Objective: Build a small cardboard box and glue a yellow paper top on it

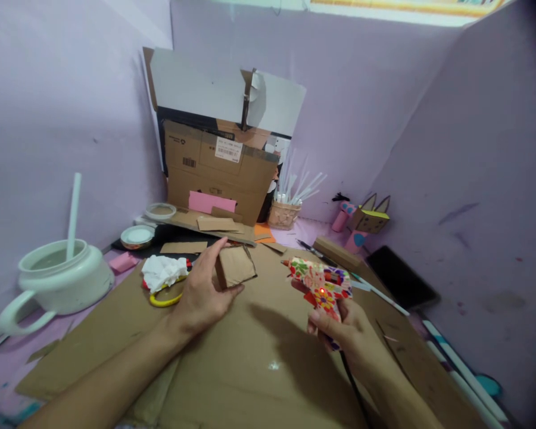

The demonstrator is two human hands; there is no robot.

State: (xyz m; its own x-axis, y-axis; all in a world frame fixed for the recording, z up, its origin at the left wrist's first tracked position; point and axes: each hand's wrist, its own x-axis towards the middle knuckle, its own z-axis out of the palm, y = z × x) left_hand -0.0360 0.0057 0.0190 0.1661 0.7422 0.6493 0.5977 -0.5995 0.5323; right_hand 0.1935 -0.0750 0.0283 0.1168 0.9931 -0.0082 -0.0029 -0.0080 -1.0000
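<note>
My left hand [203, 289] grips a small folded cardboard piece [236, 266], thumb under its near edge and fingers over its top left. My right hand [339, 325] is closed round the handle of a flower-patterned glue gun [321, 285], whose red light glows. The gun's nozzle points left toward the cardboard piece, a short gap away. Both hands hover over a large flat cardboard sheet [259, 351] that covers the work surface.
A crumpled white tissue [163, 271] lies on yellow-handled scissors [165, 297] left of my left hand. A white pot [60, 277] with a stick stands at far left. Cardboard boxes [218, 173], a basket of white sticks [284, 213], a cardboard figure [366, 221] and a dark phone [402, 277] sit behind and right.
</note>
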